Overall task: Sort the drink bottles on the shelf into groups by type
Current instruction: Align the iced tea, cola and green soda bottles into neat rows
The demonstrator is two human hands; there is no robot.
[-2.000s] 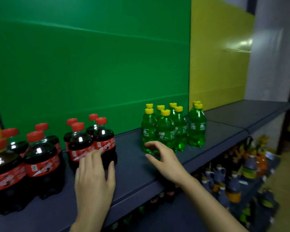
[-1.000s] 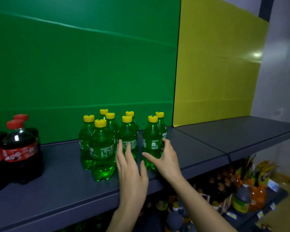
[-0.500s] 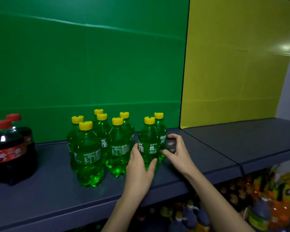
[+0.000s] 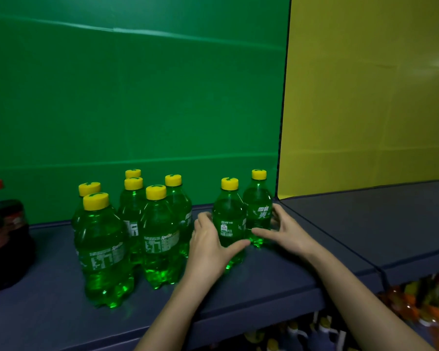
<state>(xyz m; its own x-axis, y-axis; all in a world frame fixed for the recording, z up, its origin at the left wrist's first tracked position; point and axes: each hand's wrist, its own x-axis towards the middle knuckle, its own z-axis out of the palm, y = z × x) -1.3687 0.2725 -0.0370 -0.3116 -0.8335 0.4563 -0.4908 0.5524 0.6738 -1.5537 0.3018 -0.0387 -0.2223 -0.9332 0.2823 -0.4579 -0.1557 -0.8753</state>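
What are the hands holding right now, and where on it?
Left hand grips the nearer green bottle of the right-hand pair around its lower body; right hand wraps the farther green bottle at its lower body too.

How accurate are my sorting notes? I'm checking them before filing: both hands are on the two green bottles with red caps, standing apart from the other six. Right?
One thing is off: their caps are yellow, not red. The head view shows the left hand and right hand on the two green bottles, standing apart from the other six green bottles.
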